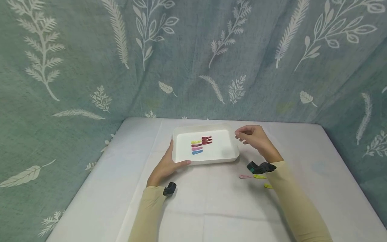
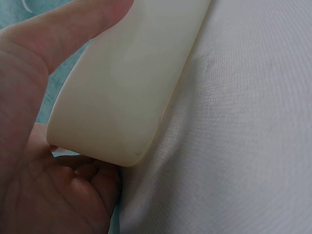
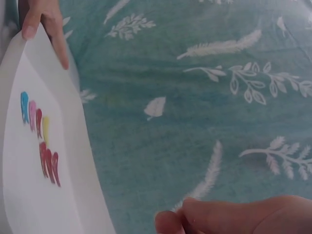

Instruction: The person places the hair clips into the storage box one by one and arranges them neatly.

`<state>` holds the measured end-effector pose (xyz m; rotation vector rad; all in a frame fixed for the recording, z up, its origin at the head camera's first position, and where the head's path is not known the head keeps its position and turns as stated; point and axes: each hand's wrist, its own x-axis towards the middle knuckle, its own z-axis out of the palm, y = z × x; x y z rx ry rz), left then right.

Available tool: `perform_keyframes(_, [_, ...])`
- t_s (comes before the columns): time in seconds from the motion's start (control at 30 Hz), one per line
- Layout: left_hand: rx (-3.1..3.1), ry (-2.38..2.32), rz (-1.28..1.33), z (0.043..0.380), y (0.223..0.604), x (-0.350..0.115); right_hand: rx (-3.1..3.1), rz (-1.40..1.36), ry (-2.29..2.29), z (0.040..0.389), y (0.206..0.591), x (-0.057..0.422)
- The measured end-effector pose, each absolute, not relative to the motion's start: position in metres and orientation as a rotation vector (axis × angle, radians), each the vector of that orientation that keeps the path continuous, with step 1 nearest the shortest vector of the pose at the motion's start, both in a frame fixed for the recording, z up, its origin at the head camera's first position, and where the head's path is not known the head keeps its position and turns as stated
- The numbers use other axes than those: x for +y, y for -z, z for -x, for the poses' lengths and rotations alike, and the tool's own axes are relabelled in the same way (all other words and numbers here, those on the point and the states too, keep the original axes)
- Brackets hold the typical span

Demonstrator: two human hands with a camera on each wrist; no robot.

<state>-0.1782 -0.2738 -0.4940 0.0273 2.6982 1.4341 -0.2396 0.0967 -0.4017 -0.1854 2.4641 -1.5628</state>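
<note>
A white rectangular tray [image 1: 220,146] holds snap hair clips in two columns. The left column runs yellow [image 1: 196,142], dark red [image 1: 196,145], pink [image 1: 197,148] and blue [image 1: 197,152]; beside its top lie dark red clips [image 1: 207,140]. My left hand [image 1: 167,164] grips the tray's near left corner, thumb along the front wall [image 2: 122,83] and fingers at the left side. Just off the tray's right edge hovers my right hand [image 1: 255,137], thumb and forefinger brought together. Whether something small sits between those fingertips [image 3: 192,212] cannot be made out.
On the white cloth [image 1: 223,201] below my right forearm lie a pink clip [image 1: 245,176] and two yellow clips [image 1: 259,176], one partly behind the sleeve. A leaf-patterned green-blue curtain [image 1: 187,60] rises behind the table's far edge and along both sides. Black cameras sit on both wrists.
</note>
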Motion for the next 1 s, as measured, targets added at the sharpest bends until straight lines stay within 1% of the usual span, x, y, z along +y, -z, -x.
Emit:
perform_keyframes(0.43, [2.692,-1.46,-0.04,0.18,0.495,-0.274,2.605,0.255,1.51,0.214,0.401,0.135])
perform_keyframes(0.77, [2.693,-1.419,0.002,0.18,0.494,-0.275,2.645,0.286,1.473,0.196,0.408,0.162])
perform_keyframes(1.0, [2.687,-1.442,-0.032,0.18,0.494,-0.276,2.663,0.306,1.437,0.189,0.419,0.176])
